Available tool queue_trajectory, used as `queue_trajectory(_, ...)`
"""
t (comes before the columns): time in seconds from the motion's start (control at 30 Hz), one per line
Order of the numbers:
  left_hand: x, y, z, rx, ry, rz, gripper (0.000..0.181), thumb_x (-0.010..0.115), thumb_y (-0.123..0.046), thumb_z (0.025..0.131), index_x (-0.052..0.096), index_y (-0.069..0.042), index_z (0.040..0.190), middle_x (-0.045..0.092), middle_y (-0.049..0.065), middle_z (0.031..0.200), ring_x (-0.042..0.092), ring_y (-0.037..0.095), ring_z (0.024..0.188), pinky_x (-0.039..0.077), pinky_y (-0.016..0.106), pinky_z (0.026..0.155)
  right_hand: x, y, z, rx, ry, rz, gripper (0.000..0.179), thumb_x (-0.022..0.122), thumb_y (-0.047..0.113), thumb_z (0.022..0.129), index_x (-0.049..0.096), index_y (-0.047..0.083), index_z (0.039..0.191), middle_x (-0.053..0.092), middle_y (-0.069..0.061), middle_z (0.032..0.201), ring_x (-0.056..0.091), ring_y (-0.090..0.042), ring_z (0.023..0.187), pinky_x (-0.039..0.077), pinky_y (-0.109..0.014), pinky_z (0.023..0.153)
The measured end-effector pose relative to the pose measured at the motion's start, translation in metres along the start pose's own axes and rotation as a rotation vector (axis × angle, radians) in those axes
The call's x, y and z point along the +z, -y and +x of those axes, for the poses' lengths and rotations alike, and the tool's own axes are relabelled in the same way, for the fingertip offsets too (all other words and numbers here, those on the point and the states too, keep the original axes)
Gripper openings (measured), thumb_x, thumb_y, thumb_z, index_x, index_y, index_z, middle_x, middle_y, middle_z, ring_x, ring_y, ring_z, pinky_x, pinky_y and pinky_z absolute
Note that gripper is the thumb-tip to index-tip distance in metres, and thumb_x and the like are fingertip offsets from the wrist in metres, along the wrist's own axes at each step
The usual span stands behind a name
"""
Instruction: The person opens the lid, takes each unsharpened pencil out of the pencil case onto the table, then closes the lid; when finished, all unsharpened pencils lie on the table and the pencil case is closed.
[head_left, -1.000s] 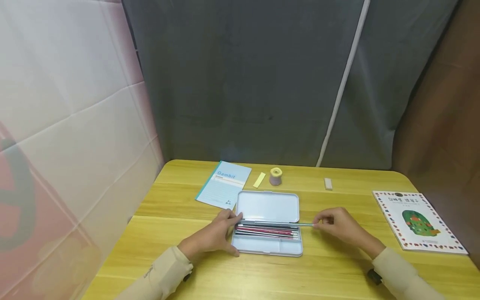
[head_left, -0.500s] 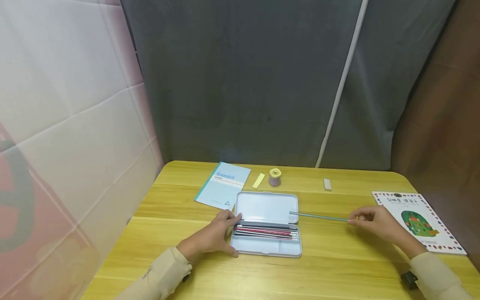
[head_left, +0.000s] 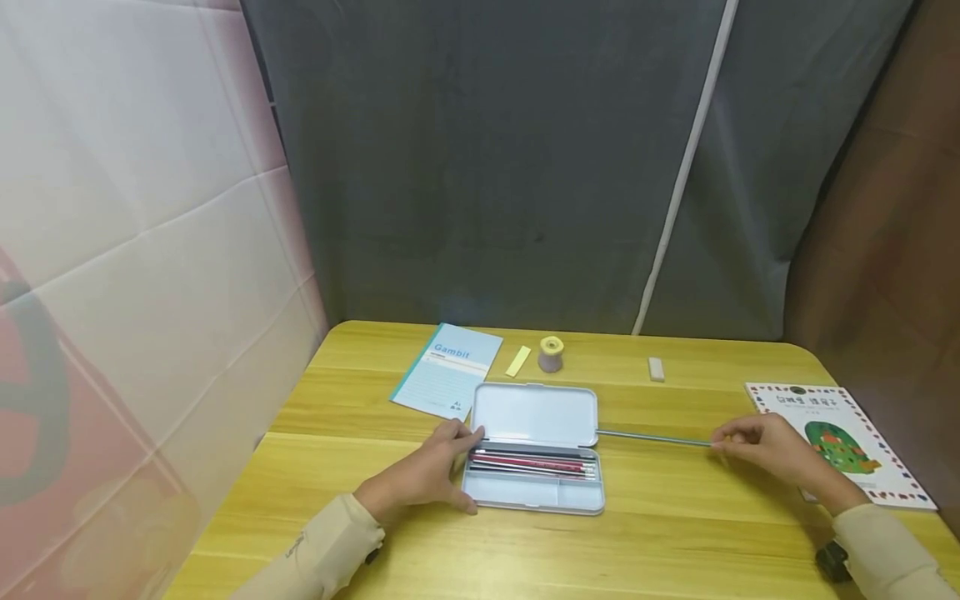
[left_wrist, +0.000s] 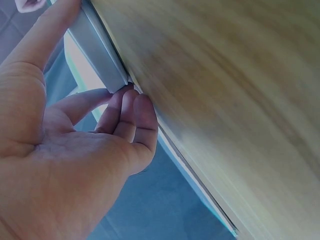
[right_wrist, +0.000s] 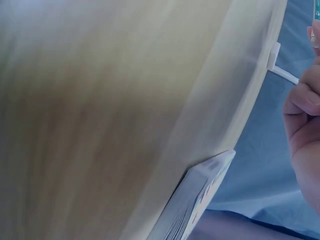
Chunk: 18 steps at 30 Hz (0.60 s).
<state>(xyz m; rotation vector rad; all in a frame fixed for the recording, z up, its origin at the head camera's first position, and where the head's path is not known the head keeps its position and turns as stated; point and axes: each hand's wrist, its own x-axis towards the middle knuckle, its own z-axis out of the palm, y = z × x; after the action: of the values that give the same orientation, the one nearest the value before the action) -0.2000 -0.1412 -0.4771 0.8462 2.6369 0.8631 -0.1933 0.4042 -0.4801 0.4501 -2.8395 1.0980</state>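
A white pencil case (head_left: 534, 412) lies with its lid folded back in the head view; several dark and red pencils (head_left: 528, 461) lie in its tray. My left hand (head_left: 420, 471) holds the case's left end, thumb at the near corner and index finger at the hinge side. The left wrist view shows the fingers curled at the edge of the case (left_wrist: 95, 47). To the right, my right hand (head_left: 765, 450) pinches the end of a thin green pencil (head_left: 654, 437), whose other end points left to the lid's right edge. In the right wrist view that hand (right_wrist: 305, 125) is partly cut off.
Behind the case lie a pale blue notebook (head_left: 450, 367), a yellow strip (head_left: 517, 361), a small yellow-topped purple pot (head_left: 551, 355) and a white eraser (head_left: 656, 369). A picture book (head_left: 825, 417) lies at the right, partly behind my right hand. A dark curtain (head_left: 487, 167) hangs behind the table.
My right hand has moved right, carrying the green pencil from over the case's tray, past the lid, to beside the case. The left hand stays at the case's left end.
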Motion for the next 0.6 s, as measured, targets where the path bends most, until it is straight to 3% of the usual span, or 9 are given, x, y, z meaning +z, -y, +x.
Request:
queue_trajectory(0.4,-0.001,0.001,0.001,-0.016,0.003,-0.002,0.116,0.102,-0.027,0.068,0.039,0.001,0.161,0.049,0.006,0.132,0.039,0.019,0.122,0.045,0.046,0.115,-0.003,-0.009,0.002,-0.039,0.014,-0.009,0.004,0.081,0.011,0.094,0.083,0.008,0.095,0.060,0.010,0.071,0.048,-0.001,0.064,0.041,-0.025,0.055)
queue_trajectory(0.6,0.000,-0.001,0.000,-0.019,0.006,-0.020,0.116,0.102,-0.026,0.068,0.039,0.002,0.161,0.049,0.007,0.132,0.039,0.019,0.122,0.044,0.047,0.115,0.001,-0.006,0.009,-0.040,0.065,-0.048,0.005,0.080,0.014,0.095,0.084,0.011,0.094,0.066,0.008,0.070,0.048,0.002,0.063,0.043,-0.024,0.057)
